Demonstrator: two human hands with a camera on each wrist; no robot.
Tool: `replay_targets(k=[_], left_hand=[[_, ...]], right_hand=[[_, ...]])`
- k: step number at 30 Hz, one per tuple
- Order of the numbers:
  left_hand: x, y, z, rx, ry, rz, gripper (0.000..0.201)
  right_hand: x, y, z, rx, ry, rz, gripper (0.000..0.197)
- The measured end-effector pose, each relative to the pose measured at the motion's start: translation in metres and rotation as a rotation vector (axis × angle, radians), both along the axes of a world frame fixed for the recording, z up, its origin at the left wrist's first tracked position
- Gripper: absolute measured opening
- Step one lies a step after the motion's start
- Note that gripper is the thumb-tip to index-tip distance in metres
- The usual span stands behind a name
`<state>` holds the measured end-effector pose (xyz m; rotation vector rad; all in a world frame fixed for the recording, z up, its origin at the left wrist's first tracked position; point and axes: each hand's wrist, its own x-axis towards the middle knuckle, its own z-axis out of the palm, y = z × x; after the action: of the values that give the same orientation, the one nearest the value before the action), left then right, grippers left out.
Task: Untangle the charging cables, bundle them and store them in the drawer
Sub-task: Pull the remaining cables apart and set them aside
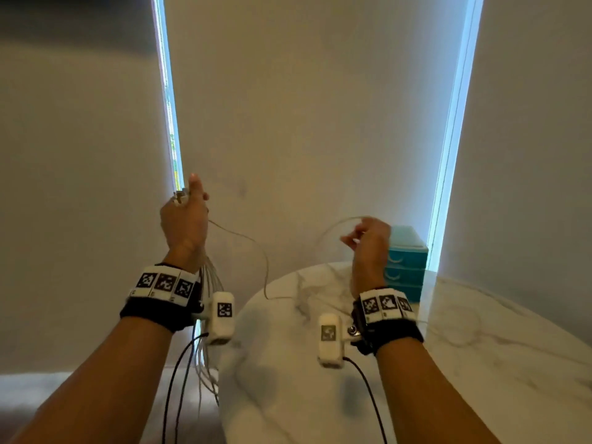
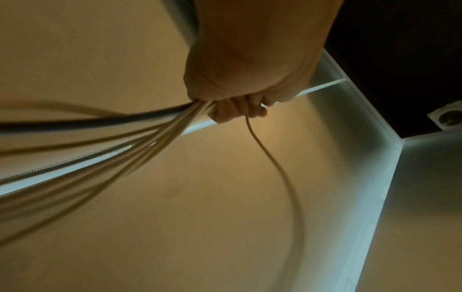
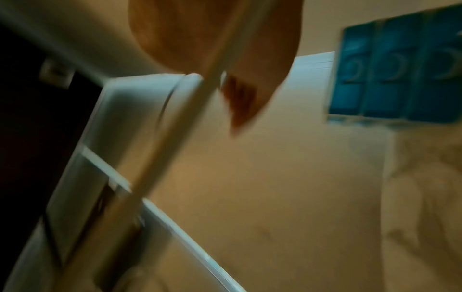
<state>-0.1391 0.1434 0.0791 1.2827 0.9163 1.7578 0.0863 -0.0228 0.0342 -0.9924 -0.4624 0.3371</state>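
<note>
Cables (image 2: 82, 158): thin, round, pale cords with one dark one among them; gathered in the left hand (image 1: 184, 219), raised beyond the table's left edge; the strands hang past the wrist below the tabletop; one single cord (image 1: 256, 248) sags from that hand to the table and loops up to the right hand (image 1: 368, 248)
Table (image 1: 480, 363): round, glossy white marble with grey veins; curved edge toward the person; bare surface between the forearms
Drawers (image 1: 405, 267): small teal plastic chest, three closed fronts with curved handles; at the table's far edge, just behind the right hand
Left hand: fingers (image 2: 237, 110) curled tight round the bunch; plug ends (image 1: 179, 195) stick out on top
Right hand: held above the table; fingers curled, pinching the single cord; the wrist view is blurred
</note>
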Motion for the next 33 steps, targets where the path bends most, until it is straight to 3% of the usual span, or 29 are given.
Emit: replay_targets(k=[2, 3, 5, 7, 10, 12, 15, 18, 20, 21, 24, 27, 30, 33], left_hand=[[-0.02, 0.007, 0.01, 0.051, -0.089, 0.175, 0.055], [-0.028, 0.009, 0.014, 0.085, -0.14, 0.224, 0.052], [-0.04, 0.012, 0.018, 0.147, -0.246, 0.267, 0.049], [-0.048, 0.016, 0.016, 0.175, -0.272, 0.33, 0.048], [-0.047, 0.022, 0.002, 0.166, -0.146, 0.329, 0.052], [-0.036, 0.017, -0.01, 0.126, 0.073, 0.234, 0.059], [-0.012, 0.001, -0.033, 0.064, 0.523, 0.106, 0.066], [0.016, -0.007, -0.057, 0.031, 0.753, -0.045, 0.067], [0.038, -0.01, -0.072, 0.006, 0.881, -0.165, 0.066], [0.049, -0.014, -0.078, 0.004, 0.935, -0.225, 0.064], [0.08, -0.034, -0.086, 0.052, 1.043, -0.353, 0.056], [0.111, -0.054, -0.094, 0.091, 1.028, -0.467, 0.053], [0.136, -0.072, -0.107, -0.035, 0.965, -0.735, 0.051], [0.155, -0.083, -0.126, -0.142, 1.16, -0.873, 0.063]], right_hand=[[-0.027, 0.03, 0.011, -0.339, -0.42, 0.389, 0.056], [-0.035, 0.037, 0.017, -0.452, -0.626, 0.455, 0.068], [-0.037, 0.039, 0.031, -0.497, -0.848, 0.361, 0.058], [-0.032, 0.03, 0.039, -0.509, -0.826, 0.295, 0.028], [-0.02, 0.012, 0.02, -0.607, -0.755, 0.445, 0.025], [-0.008, 0.001, -0.005, -0.686, -0.746, 0.464, 0.025], [0.022, -0.019, -0.04, -0.766, -0.673, 0.316, 0.022], [0.062, -0.04, -0.066, -0.858, -0.65, 0.122, 0.012], [0.082, -0.052, -0.078, -0.974, -0.697, 0.128, 0.006], [0.089, -0.058, -0.083, -1.037, -0.726, 0.141, 0.012], [0.103, -0.069, -0.096, -1.169, -0.787, 0.222, 0.026], [0.105, -0.078, -0.106, -1.143, -0.694, 0.307, 0.017], [0.104, -0.089, -0.111, -1.105, -0.616, 0.34, 0.025], [0.101, -0.102, -0.113, -1.093, -0.598, 0.397, 0.023]])
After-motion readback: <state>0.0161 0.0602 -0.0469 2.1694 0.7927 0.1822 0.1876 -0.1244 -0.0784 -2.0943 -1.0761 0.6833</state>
